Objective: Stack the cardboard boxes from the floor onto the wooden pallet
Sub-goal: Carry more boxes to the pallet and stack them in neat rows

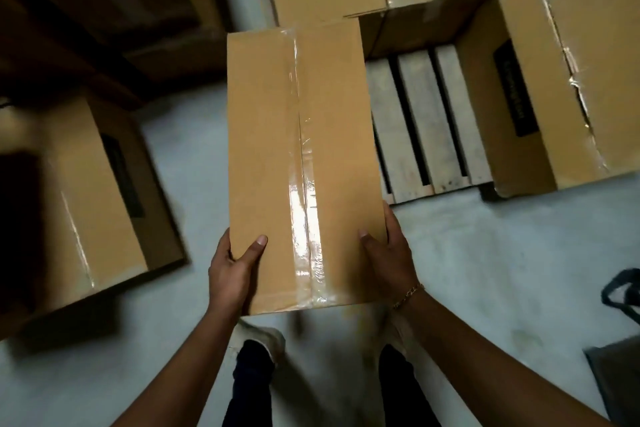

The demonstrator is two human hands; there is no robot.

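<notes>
A taped cardboard box [298, 149] is held above the floor [485, 253], gripped at its near corners. The left hand [232, 267] is clamped on the left edge with the thumb on top, and the right hand [388, 253] likewise on the right edge. One second box [97, 191] lies on the floor at left. Beyond, three bare slats [422, 121] of the wooden pallet [453, 115] are seen, bordered by at least four stacked boxes [571, 80].

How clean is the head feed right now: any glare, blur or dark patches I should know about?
Head view: strong glare on the tape of the held box, close to the sharp left hand and right hand. Head view: the floor box at left and the shoes are motion-blurred, the upper left is deep shadow, and the pallet slats lean from wide-angle distortion.
</notes>
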